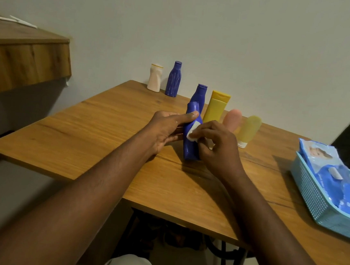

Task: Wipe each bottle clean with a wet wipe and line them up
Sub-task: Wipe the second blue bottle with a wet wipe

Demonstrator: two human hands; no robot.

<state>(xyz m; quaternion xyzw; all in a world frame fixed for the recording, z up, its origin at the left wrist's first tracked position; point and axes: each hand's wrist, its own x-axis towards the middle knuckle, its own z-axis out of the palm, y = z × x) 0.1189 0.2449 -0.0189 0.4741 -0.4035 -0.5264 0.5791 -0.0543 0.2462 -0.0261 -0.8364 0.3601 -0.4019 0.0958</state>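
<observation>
- The blue bottle [189, 149] is in the middle of the table [106, 125], between both hands. Its long side goes up and down.
- The left hand [165, 129] grips it from the left.
- The right hand [217, 145] pinches the wet wipe [192, 132] and presses it on the bottle's right side.
- The white bottle [155, 78] and the far blue bottle [173, 78] stand side by side, far and left. The left hand is nearer to them.

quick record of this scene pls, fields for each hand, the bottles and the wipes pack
left hand: grips held blue bottle
right hand: pinches wet wipe against that bottle
far back: white bottle, streaked blue bottle, upright
behind hands: plain blue bottle, yellow tube, pink tube, pale yellow tube
wipes pack: in blue basket, right side
</observation>
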